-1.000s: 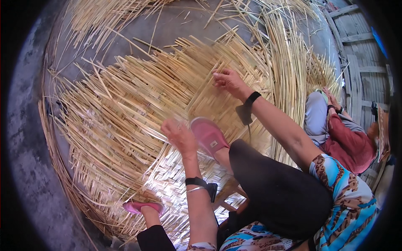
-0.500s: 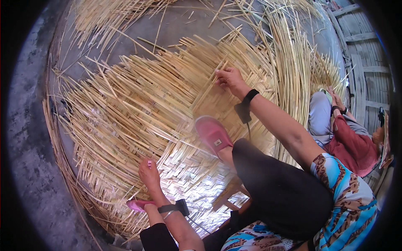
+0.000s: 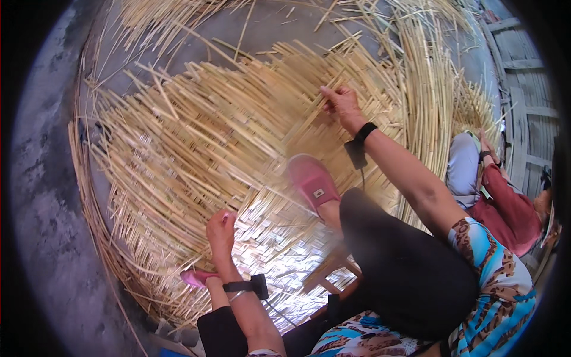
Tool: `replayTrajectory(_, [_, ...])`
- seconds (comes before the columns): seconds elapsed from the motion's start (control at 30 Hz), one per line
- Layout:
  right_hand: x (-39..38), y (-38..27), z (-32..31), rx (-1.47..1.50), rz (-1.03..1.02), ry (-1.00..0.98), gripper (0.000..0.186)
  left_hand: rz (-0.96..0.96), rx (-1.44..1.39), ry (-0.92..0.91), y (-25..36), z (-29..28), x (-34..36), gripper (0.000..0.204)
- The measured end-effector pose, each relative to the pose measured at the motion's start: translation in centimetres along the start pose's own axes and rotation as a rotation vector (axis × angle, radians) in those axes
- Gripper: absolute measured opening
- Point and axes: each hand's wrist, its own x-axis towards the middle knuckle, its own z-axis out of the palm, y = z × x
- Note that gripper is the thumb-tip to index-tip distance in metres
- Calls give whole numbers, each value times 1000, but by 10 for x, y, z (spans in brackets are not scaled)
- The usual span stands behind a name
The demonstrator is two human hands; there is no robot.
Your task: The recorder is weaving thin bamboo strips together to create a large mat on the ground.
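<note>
A large mat of pale yellow split reed strips (image 3: 279,232) lies under me, tightly woven near my feet and with loose strip ends fanning out beyond. My right hand (image 3: 345,108) is at the far part of the weave, thumb and fingers pinched at a reed strip (image 3: 306,123) that slants toward my shoe. Lower left, my left hand (image 3: 221,235) is closed close over the long strips at the mat's left part. Its fingertips are partly hidden, and what they hold cannot be made out.
My pink shoes (image 3: 312,181) rest on the mat, beside a low wooden stool (image 3: 333,273). Long reeds (image 3: 425,89) lie bundled at the right. Another person in a red top (image 3: 505,205) sits there by a slatted wooden frame (image 3: 526,113). More reeds (image 3: 160,18) lie at the back.
The whole view has shifted a little, so the scene sits farther right. My left hand has risen slightly along the strips; my right hand stays at the same part of the weave.
</note>
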Motion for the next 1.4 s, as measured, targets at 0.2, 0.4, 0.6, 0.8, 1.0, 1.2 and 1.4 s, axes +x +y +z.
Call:
replayTrajectory(0.2, [-7,0,5,-207,-237,76,21,196,109,-47,5,14,9,18])
replayTrajectory(0.4, [-1,7,0,3,-26,55,17,82,284,-64,11,5,3,21])
replayTrajectory(0.6, [-18,2,0,-40,-198,34,17,65,615,192,70,20,12,29])
replayTrajectory(0.8, [-77,-41,5,64,-209,-154,7,488,-56,168,181,114,36,47])
replayTrajectory(1.0, [-133,-59,-12,-467,-812,-471,8,562,-203,116,195,141,32,38])
replayTrajectory(1.2, [-96,-57,-26,-22,-337,-463,19,603,-116,55,180,128,42,17])
replayTrajectory(1.4, [-25,-47,-29,-899,-597,-706,20,461,-26,188,186,146,45,7])
